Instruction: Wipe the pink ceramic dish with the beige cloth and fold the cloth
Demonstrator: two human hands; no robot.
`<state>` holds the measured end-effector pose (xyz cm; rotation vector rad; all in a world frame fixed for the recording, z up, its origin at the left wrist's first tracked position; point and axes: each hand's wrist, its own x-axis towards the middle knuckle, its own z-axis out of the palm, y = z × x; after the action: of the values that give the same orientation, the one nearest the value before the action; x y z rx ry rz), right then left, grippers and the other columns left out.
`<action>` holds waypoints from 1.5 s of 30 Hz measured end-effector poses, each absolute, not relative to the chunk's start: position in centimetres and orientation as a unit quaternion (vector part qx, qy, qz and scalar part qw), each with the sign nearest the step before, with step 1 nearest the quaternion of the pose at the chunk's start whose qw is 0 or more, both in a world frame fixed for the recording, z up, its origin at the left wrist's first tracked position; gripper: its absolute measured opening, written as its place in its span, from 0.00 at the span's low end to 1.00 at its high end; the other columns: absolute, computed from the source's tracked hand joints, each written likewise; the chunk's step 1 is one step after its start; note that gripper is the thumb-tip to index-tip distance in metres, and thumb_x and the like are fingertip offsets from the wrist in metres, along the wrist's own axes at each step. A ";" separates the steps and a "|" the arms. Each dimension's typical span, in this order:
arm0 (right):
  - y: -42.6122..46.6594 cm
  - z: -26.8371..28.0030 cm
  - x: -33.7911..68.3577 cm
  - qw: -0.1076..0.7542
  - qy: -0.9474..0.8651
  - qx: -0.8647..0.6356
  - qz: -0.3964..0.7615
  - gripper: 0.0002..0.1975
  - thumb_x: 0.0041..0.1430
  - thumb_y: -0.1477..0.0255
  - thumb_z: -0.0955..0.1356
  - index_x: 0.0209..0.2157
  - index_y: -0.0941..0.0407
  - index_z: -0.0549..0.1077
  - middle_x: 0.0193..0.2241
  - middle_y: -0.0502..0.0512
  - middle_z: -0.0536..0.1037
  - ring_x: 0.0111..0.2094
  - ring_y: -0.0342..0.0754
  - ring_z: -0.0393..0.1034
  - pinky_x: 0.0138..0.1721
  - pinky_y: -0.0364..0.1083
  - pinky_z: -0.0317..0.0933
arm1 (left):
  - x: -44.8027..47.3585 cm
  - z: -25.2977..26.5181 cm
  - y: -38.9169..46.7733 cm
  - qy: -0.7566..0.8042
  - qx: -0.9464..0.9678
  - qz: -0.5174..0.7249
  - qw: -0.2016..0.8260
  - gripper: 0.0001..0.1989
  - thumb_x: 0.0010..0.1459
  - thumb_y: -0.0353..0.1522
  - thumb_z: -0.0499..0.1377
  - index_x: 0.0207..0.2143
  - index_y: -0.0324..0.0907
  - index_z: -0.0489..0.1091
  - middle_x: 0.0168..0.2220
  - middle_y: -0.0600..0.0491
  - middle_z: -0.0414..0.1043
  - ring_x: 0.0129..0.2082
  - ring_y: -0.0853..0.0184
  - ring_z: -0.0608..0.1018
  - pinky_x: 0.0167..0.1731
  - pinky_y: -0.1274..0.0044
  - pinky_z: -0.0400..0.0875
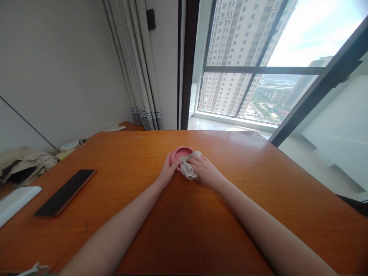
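Note:
A small round pink bowl (182, 152) is on the wooden table, tipped so that its inside faces me. My left hand (167, 169) grips its left side, the thumb on the near rim. A crumpled whitish cloth (188, 171) lies against the bowl's right side and partly over its rim. My right hand (205, 171) has its fingers closed on this cloth, beside the bowl. The cloth and right fingers hide the bowl's right part; the left fingertips behind the bowl are hidden.
A black-screened phone (66, 193) lies on the table (129, 153) at left. Beyond the left edge are a white object (17, 201), bunched fabric (28, 163) and a power strip (70, 145). A curtain (138, 69) and a large window (244, 69) stand behind.

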<state>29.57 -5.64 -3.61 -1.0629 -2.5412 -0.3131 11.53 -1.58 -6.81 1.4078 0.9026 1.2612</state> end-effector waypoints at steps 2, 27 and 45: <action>-5.6 -3.6 29.6 0.172 -0.898 -0.386 -0.121 0.10 0.61 0.73 0.62 0.43 0.58 0.70 0.44 0.60 0.71 0.47 0.52 0.60 0.45 0.50 0.54 | 11.1 -6.5 -1.3 0.380 0.614 0.514 0.463 0.23 0.56 0.42 0.57 0.51 0.40 0.63 0.53 0.46 0.67 0.55 0.59 0.68 0.58 0.66 0.57; -5.7 -6.1 28.2 0.227 -0.873 -0.391 -0.181 0.08 0.62 0.75 0.62 0.35 0.57 0.72 0.34 0.57 0.73 0.41 0.51 0.60 0.41 0.50 0.53 | 11.6 -7.2 -2.4 0.398 0.562 0.581 0.434 0.32 0.54 0.38 0.58 0.60 0.46 0.50 0.60 0.48 0.55 0.60 0.61 0.61 0.58 0.69 0.56; -6.7 -4.4 28.2 0.305 -0.878 -0.358 -0.093 0.09 0.60 0.74 0.63 0.42 0.56 0.71 0.40 0.56 0.75 0.44 0.49 0.65 0.46 0.48 0.57 | 12.1 -7.9 -2.2 0.404 0.520 0.613 0.436 0.23 0.54 0.36 0.57 0.51 0.44 0.60 0.53 0.49 0.64 0.54 0.61 0.67 0.56 0.69 0.59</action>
<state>28.17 -6.66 -4.44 -0.9484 -2.3241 -0.2454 12.09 -2.15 -7.90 1.2942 1.0051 1.5247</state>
